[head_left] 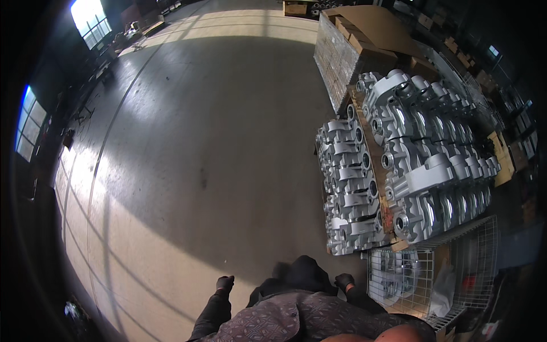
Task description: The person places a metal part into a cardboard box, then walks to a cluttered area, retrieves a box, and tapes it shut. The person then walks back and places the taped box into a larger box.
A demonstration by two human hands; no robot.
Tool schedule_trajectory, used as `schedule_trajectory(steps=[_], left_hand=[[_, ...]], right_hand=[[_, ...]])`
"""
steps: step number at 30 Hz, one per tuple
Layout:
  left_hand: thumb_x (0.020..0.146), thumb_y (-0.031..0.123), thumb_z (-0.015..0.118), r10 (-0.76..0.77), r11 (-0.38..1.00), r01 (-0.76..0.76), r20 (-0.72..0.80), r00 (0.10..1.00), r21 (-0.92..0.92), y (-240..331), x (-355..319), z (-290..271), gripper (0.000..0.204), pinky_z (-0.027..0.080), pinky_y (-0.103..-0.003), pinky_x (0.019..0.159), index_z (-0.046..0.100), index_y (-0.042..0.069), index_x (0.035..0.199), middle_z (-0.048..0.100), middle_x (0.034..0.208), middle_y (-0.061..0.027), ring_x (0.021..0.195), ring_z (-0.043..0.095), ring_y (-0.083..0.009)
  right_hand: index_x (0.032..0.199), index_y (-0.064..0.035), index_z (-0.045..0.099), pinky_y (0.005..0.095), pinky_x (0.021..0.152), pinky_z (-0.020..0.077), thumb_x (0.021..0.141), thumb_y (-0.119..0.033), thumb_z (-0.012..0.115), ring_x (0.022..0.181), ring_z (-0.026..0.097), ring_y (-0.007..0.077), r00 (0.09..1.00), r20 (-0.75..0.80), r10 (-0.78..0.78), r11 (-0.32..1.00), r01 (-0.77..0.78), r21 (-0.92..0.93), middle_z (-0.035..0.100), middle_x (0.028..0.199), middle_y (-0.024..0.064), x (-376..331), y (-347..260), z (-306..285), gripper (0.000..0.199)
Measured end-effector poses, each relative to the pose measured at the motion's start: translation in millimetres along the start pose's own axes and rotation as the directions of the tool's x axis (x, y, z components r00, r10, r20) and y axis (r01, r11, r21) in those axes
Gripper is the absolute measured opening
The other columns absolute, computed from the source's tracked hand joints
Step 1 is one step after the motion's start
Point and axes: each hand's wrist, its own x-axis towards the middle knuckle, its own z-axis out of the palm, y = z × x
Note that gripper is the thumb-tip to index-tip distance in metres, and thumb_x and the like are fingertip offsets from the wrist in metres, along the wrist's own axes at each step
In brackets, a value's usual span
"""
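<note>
My left hand [226,283], in a dark glove, hangs at my left side over the floor. Its fingers are curled closed, and nothing shows in them. On my other side, my right hand [344,280] is also dark-gloved and curled closed, a little short of the wire mesh cage [400,279]. It touches nothing that I can see. Ahead of that hand stand stacks of silver cast metal parts [348,171] with round bored ends. More of these castings [424,174] are piled on the far side of a wooden board [370,142].
A film-wrapped pallet load [336,60] with brown cardboard [379,25] on top stands beyond the castings. Smooth grey concrete floor [228,142] stretches ahead and left, partly sunlit. Translucent plastic [443,290] hangs in the cage. Dark clutter lines the left wall below windows [31,122].
</note>
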Motion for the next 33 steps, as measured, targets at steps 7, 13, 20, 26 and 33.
schedule_trajectory(steps=[7, 13, 20, 26, 33], left_hand=[[0.095, 0.027, 0.071, 0.392, 0.848, -0.418, -0.147, 0.908, -0.327, 335, 167, -45, 0.029, 0.053, -0.032, 0.076, 0.077, -0.001, 0.096, 0.077, 0.087, -0.007, 0.084, 0.069, -0.0165], [0.1, 0.03, 0.063, -0.078, 0.902, 0.071, 0.001, 0.997, -0.426, 442, 234, -124, 0.033, 0.049, -0.035, 0.046, 0.072, 0.004, 0.083, 0.07, 0.069, -0.0092, 0.052, 0.064, -0.0234], [0.102, 0.035, 0.061, -0.214, 0.896, 0.284, 0.23, 0.949, -0.34, 596, 375, -126, 0.037, 0.052, -0.038, 0.05, 0.072, 0.004, 0.086, 0.072, 0.074, -0.012, 0.056, 0.066, -0.0234], [0.103, 0.039, 0.06, -0.121, 0.94, 0.212, 0.32, 0.94, -0.268, 802, 575, -134, 0.04, 0.054, -0.04, 0.053, 0.072, 0.004, 0.088, 0.073, 0.078, -0.0143, 0.06, 0.067, -0.0233], [0.097, 0.024, 0.068, 0.334, 0.881, -0.315, -0.007, 0.943, -0.353, 1288, 790, -210, 0.022, 0.051, -0.032, 0.051, 0.071, 0.003, 0.102, 0.071, 0.079, -0.0082, 0.058, 0.065, -0.02]], right_hand=[[0.108, -0.0121, 0.079, 0.0492, 0.096, 0.0548, 0.091, -0.037, 0.059, 0.11, 0.07, 0.0389, 0.991, 0.008, 0.131, 0.991, -0.131, 0.011, 0.074, 0.117, 0.0186, 216, -177, -147, 0.037], [0.11, -0.0134, 0.075, 0.0515, 0.09, 0.0542, 0.091, -0.034, 0.062, 0.104, 0.069, 0.0418, 0.955, -0.294, 0.028, 0.978, 0.035, 0.206, 0.073, 0.111, 0.018, 440, -373, -352, 0.031], [0.109, -0.0128, 0.074, 0.049, 0.095, 0.0535, 0.092, -0.035, 0.057, 0.113, 0.067, 0.0415, 0.943, -0.287, -0.169, 0.962, 0.221, 0.159, 0.071, 0.118, 0.0181, 693, -598, -607, 0.033], [0.108, -0.008, 0.076, 0.0488, 0.092, 0.0552, 0.091, -0.032, 0.058, 0.107, 0.07, 0.0419, 0.982, -0.185, -0.043, 0.997, 0.031, -0.065, 0.073, 0.113, 0.0196, 886, -610, -703, 0.034], [0.106, -0.0141, 0.081, 0.047, 0.088, 0.0575, 0.085, -0.032, 0.066, 0.099, 0.074, 0.0356, 0.98, 0.192, -0.059, 0.944, 0.117, -0.309, 0.076, 0.112, 0.0155, 922, -552, -762, 0.032]])
